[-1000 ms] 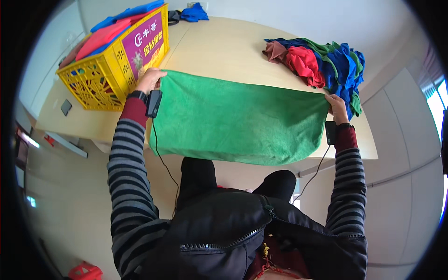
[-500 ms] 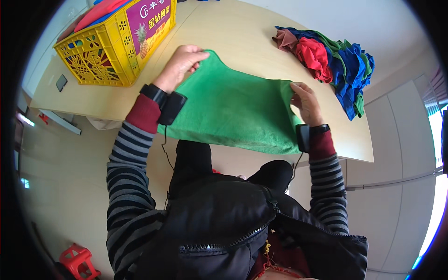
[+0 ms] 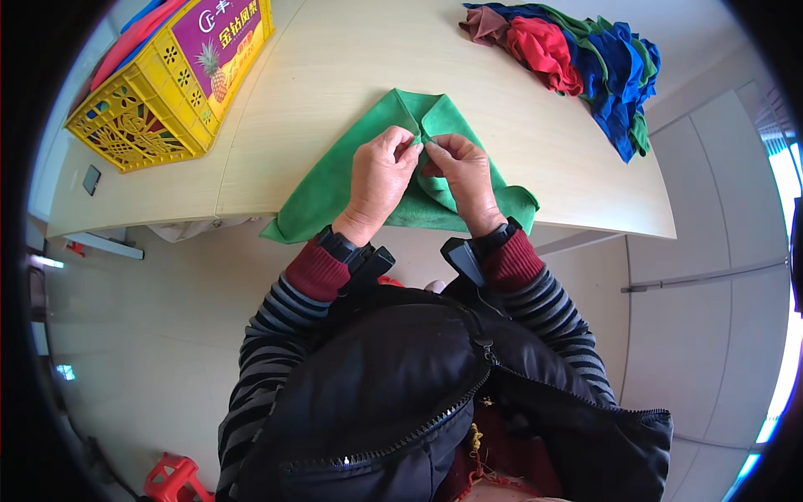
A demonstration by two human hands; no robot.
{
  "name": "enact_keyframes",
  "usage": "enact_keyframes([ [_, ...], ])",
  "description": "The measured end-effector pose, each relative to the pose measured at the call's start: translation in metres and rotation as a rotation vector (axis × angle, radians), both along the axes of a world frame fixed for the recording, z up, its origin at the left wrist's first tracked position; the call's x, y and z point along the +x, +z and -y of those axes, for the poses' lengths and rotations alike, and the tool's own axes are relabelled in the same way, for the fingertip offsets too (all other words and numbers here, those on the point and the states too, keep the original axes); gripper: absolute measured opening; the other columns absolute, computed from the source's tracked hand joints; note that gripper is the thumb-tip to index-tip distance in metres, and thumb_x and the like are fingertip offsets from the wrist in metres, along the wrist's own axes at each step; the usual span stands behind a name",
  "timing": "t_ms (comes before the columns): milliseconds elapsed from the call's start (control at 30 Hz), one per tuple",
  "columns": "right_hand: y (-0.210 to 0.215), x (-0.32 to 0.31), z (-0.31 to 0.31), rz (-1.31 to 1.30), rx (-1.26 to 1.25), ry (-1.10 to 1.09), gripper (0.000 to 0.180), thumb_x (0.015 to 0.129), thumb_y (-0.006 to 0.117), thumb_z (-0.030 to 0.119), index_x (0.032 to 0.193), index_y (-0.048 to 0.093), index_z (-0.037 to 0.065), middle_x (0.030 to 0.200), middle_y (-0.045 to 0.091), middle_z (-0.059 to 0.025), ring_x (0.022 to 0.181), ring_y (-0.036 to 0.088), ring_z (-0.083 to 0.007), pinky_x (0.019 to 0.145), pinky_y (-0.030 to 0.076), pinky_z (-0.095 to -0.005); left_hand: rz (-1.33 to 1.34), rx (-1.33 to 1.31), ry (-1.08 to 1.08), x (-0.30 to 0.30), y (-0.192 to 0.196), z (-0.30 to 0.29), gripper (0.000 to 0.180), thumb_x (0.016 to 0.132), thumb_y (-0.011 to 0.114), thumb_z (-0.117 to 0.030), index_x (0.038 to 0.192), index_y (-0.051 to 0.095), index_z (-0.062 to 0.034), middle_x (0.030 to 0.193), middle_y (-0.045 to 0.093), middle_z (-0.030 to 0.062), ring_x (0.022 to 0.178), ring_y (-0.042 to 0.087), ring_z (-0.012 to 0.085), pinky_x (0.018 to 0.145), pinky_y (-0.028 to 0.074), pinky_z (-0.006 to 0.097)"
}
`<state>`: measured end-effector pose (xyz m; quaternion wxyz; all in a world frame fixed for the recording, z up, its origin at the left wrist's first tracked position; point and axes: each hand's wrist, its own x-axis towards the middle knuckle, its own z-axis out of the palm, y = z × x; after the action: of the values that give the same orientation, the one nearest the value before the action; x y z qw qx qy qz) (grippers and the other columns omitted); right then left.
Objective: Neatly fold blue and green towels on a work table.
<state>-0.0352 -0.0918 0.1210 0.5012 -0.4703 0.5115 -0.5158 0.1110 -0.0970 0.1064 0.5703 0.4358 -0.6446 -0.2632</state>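
A green cloth (image 3: 335, 178) lies over the near edge of the table, with two of its corners drawn together in the middle. My left hand (image 3: 381, 171) pinches one corner between thumb and fingers. Close beside it, my right hand (image 3: 464, 173) pinches the other corner, so the fingertips of both hands almost meet. Behind my hands the cloth folds up into two peaks, and its lower part hangs toward my lap. My forearms hide some of its near side.
At the far right of the table (image 3: 318, 92) lies a heap of crumpled cloths (image 3: 544, 54), red, blue, green and brown. A yellow plastic crate (image 3: 150, 125) holding cloths stands at the left, near a small dark flat object (image 3: 91, 179). A red stool (image 3: 174, 478) is on the floor.
Both hands have come together from the sides, bringing the cloth's corners to the middle. The cloth, spread wide before, is now folded inward and rests further onto the table.
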Motion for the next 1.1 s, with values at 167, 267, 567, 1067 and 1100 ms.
enact_keyframes([
  [167, -0.005, -0.002, -0.004, -0.051, 0.039, 0.029, 0.021, 0.098, 0.067, 0.018, 0.105, 0.068, -0.002, 0.09, 0.07, -0.0051, 0.075, 0.069, -0.0129, 0.071, 0.057, -0.0271, 0.053, -0.092, 0.033, -0.002, -0.005, -0.004, 0.012, 0.085, 0.073, 0.002, 0.092, 0.063, 0.0002, 0.074, 0.063, 0.0074, 0.059, 0.057, 0.0128, 0.058, 0.049, 0.029],
  [267, -0.005, -0.002, -0.004, 0.002, 0.067, 0.036, 0.024, 0.099, 0.065, 0.021, 0.105, 0.068, -0.003, 0.091, 0.07, -0.0053, 0.077, 0.069, -0.0125, 0.073, 0.057, -0.0279, 0.137, -0.147, 0.058, -0.001, -0.004, -0.005, 0.013, 0.084, 0.073, 0.003, 0.093, 0.064, -0.0004, 0.078, 0.064, 0.0092, 0.062, 0.061, 0.0184, 0.059, 0.05, 0.031],
  [567, 0.001, -0.011, -0.001, 0.143, 0.169, 0.087, 0.025, 0.1, 0.064, 0.024, 0.106, 0.068, 0.0, 0.094, 0.07, -0.0049, 0.081, 0.068, -0.0123, 0.077, 0.058, -0.029, 0.406, -0.25, 0.054, -0.005, 0.012, -0.019, 0.01, 0.083, 0.073, -0.002, 0.092, 0.067, -0.0033, 0.083, 0.064, 0.0105, 0.068, 0.064, 0.0309, 0.06, 0.052, 0.037],
  [1067, -0.025, -0.029, -0.023, 0.036, 0.214, 0.145, 0.018, 0.096, 0.064, 0.008, 0.11, 0.064, -0.003, 0.09, 0.069, -0.0046, 0.076, 0.069, -0.0132, 0.071, 0.057, -0.0269, 1.019, -0.054, -0.102, -0.029, -0.059, 0.232, 0.027, 0.077, 0.075, -0.023, 0.095, 0.071, -0.0042, 0.101, 0.069, 0.0159, 0.097, 0.067, 0.0363, 0.084, 0.055, 0.045],
  [1100, -0.025, -0.029, -0.026, 0.035, 0.2, 0.14, 0.018, 0.096, 0.064, 0.008, 0.11, 0.064, -0.003, 0.09, 0.069, -0.0046, 0.076, 0.069, -0.0132, 0.071, 0.057, -0.0269, 1.103, 0.078, -0.178, -0.034, -0.063, 0.241, 0.027, 0.075, 0.074, -0.022, 0.093, 0.071, -0.0029, 0.103, 0.071, 0.0172, 0.098, 0.068, 0.036, 0.084, 0.056, 0.044],
])
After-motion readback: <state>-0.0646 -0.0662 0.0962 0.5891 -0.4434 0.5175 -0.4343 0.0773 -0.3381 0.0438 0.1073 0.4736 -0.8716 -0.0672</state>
